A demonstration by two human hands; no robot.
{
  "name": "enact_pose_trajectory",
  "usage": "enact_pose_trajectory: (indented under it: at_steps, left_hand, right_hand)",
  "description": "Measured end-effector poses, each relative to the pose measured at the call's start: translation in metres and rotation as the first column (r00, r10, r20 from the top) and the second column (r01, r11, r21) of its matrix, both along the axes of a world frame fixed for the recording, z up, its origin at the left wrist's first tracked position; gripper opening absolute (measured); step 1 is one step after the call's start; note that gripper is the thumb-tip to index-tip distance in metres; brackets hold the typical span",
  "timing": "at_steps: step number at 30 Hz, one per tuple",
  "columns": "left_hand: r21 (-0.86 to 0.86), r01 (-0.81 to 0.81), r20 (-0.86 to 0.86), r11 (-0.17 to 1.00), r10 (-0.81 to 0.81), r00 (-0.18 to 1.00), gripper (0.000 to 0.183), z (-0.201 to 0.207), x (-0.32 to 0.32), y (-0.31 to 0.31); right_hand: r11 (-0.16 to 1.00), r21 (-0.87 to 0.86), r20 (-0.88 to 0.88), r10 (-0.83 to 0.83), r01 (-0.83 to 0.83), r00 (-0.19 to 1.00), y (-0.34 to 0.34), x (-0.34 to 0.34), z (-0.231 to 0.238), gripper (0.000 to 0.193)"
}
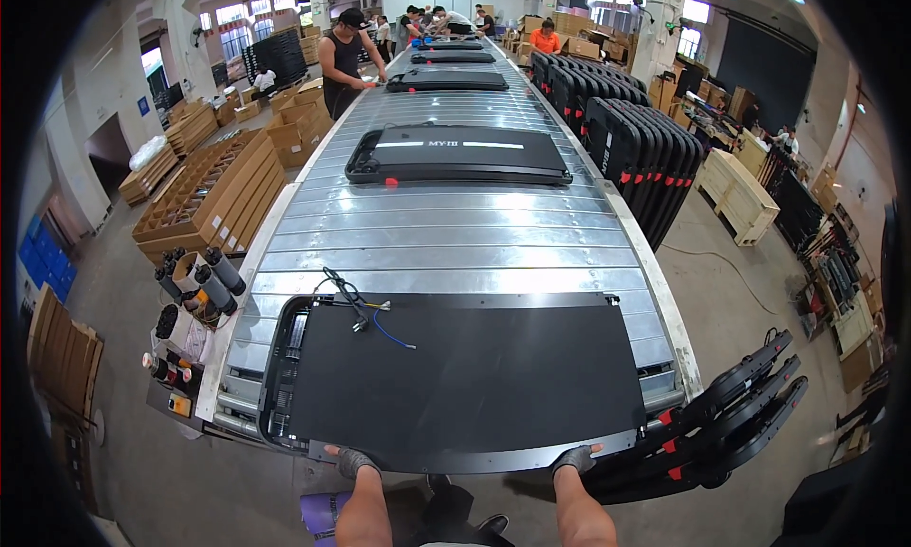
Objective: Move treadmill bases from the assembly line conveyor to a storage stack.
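A wide black treadmill deck (465, 371) lies across the near end of the metal slat conveyor (441, 236). My left hand (355, 462), in a grey fingerless glove, grips the deck's near edge toward its left end. On the same edge, farther right, my right hand (575, 459) holds on in a matching glove. Both thumbs rest on the upper face, while the other fingers are mostly hidden below the rim. At the deck's far left lies a black power cord (353, 305) with a plug and a loose blue wire (394, 335).
Farther along the conveyor sits another black deck (460, 154), with more beyond. Black frames (731, 414) lean at the near right; several stand in a row (645, 148) behind them. Dark cylindrical motors (216, 286) sit left, near cartons (213, 191). A person (346, 58) works at the left side.
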State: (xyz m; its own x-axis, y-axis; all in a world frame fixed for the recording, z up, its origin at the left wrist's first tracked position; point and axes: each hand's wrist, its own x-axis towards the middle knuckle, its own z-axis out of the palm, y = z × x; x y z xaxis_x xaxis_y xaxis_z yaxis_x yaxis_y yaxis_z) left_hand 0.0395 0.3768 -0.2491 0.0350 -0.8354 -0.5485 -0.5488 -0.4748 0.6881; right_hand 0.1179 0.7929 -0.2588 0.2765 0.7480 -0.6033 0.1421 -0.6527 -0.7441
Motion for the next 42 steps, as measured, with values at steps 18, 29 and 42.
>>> enact_pose_trajectory:
  at_steps: [18, 29, 42]
  left_hand:
    - [0.398, 0.458, -0.574, 0.795, -0.173, 0.800, 0.096, -0.057, 0.042, -0.063]
    - [0.645, 0.455, -0.697, 0.614, 0.229, 0.680, 0.081, -0.026, 0.039, -0.013]
    - [0.606, 0.404, -0.667, 0.685, 0.161, 0.728, 0.086, -0.059, 0.053, -0.032]
  right_hand:
    - [0.992, 0.089, 0.231, 0.071, -0.093, 0.970, 0.000, -0.011, -0.024, 0.091]
    - [0.995, -0.019, -0.137, 0.098, -0.102, 0.986, 0.028, 0.015, -0.060, 0.094]
    - [0.998, -0.014, -0.114, 0.064, -0.066, 0.991, -0.005, 0.021, -0.042, 0.102]
